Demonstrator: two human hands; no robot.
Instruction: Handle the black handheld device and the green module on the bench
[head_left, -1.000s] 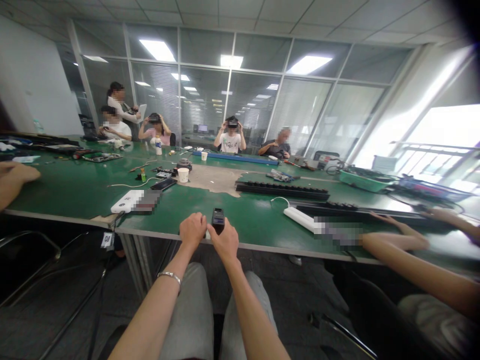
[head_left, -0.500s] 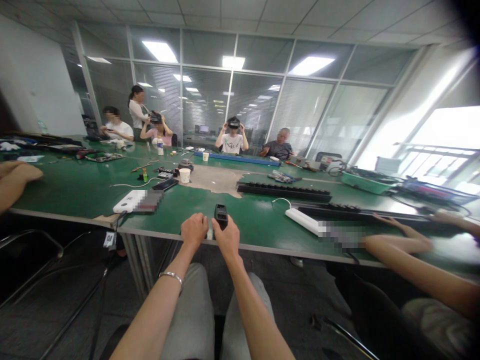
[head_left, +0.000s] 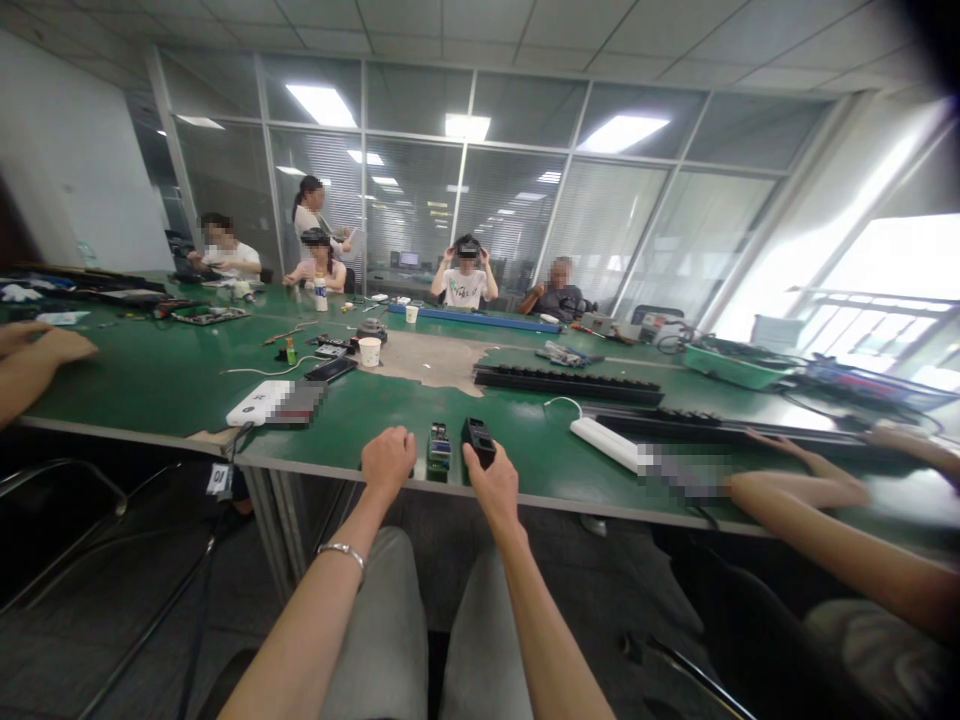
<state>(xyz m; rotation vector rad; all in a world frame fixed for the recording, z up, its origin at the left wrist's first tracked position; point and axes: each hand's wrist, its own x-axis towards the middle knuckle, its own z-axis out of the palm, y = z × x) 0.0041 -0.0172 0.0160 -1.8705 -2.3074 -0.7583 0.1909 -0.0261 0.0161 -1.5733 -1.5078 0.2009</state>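
My right hand grips a black plastic casing with openings in its face, tilted just above or on the table near its front edge. Left of it lies a small device with a bare circuit board, showing green, silver and bluish parts. My left hand rests at the table edge on the other side of that board. Its fingers are curled closed, and whatever they may hold is hidden. Neither hand touches the board.
On the green table stand a paper cup and a white power bank. Black slotted bars and a white strip-shaped device lie to the right. Neighbours' arms reach in from both sides; several people sit opposite.
My right hand has moved right with the black casing, which has come away from the circuit-board device. That device now shows between my hands. My left hand has barely moved.
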